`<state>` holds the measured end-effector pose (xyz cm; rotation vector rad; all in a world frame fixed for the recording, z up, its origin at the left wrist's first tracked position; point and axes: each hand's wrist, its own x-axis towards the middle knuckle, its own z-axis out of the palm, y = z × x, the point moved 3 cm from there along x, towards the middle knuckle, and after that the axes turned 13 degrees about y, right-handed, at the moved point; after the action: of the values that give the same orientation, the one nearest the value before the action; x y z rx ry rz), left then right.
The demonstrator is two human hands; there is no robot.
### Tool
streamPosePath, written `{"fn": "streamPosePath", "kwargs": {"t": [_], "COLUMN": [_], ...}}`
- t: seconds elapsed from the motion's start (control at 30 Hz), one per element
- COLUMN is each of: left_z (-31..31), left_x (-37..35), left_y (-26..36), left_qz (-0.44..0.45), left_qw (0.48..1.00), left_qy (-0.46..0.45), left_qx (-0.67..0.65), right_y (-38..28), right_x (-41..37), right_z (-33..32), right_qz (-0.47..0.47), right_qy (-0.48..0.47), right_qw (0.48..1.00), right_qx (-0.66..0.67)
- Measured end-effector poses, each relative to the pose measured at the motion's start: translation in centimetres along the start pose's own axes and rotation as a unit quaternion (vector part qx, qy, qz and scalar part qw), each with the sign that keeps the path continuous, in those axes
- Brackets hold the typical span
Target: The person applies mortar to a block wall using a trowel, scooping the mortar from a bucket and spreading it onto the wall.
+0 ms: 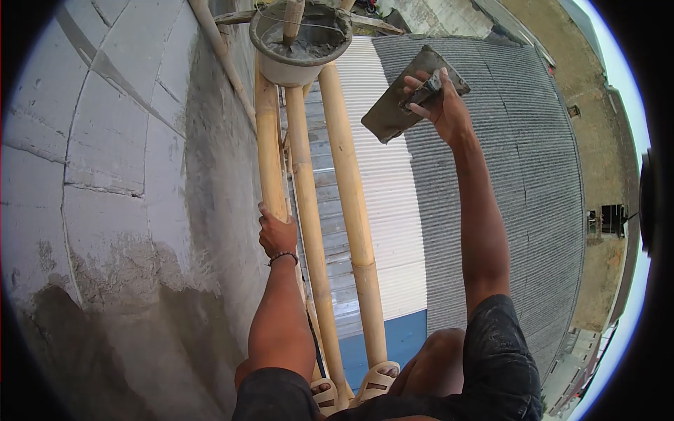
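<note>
My left hand [278, 235] is closed around the bamboo pole [267, 140] nearest the wall. Out to the right, my right hand [448, 109] grips a plastering float [390, 111] by its handle. The float's broad flat board is tilted and smeared with grey mortar. At the far end of the poles sits a bucket [291, 72] with wet grey mortar [309, 50] inside. A round wooden piece [293, 19] stands up out of the bucket's mouth.
On the left rises a block wall [105, 133], partly coated with damp grey plaster [217, 161]. More bamboo poles [349, 168] run under my sandalled feet [375, 379]. Below lie a white corrugated roof [382, 196] and a grey corrugated roof [498, 189].
</note>
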<state>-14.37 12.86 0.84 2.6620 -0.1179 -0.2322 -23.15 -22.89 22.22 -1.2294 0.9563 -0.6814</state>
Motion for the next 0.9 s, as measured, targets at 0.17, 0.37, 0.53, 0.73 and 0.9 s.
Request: {"fn": "streamPosePath", "kwargs": {"t": [0.17, 0.37, 0.53, 0.73, 0.9], "left_z": [0.2, 0.9, 1.0, 0.6, 1.0], "left_x": [0.0, 0.2, 0.2, 0.4, 0.3], "left_y": [-0.2, -0.9, -0.8, -0.6, -0.9], "left_qz": [0.003, 0.013, 0.026, 0.010, 0.010], "left_qw": [1.000, 1.000, 0.999, 1.000, 1.000], "left_qy": [0.004, 0.017, 0.022, 0.014, 0.006], "left_qx": [-0.009, -0.002, 0.003, -0.004, 0.005], "right_y": [-2.8, -2.7, -2.4, -1.5, -1.6], "right_x": [-0.2, 1.2, 2.8, 5.0, 6.8], "right_z": [1.1, 5.3, 12.1, 19.3, 21.7], "right_qz": [-0.030, -0.095, -0.332, -0.566, -0.630], "right_qy": [-0.055, -0.051, 0.024, 0.104, 0.060], "right_qw": [0.998, 0.992, 0.939, 0.762, 0.687], "right_qx": [0.000, 0.062, -0.088, -0.298, -0.357]}}
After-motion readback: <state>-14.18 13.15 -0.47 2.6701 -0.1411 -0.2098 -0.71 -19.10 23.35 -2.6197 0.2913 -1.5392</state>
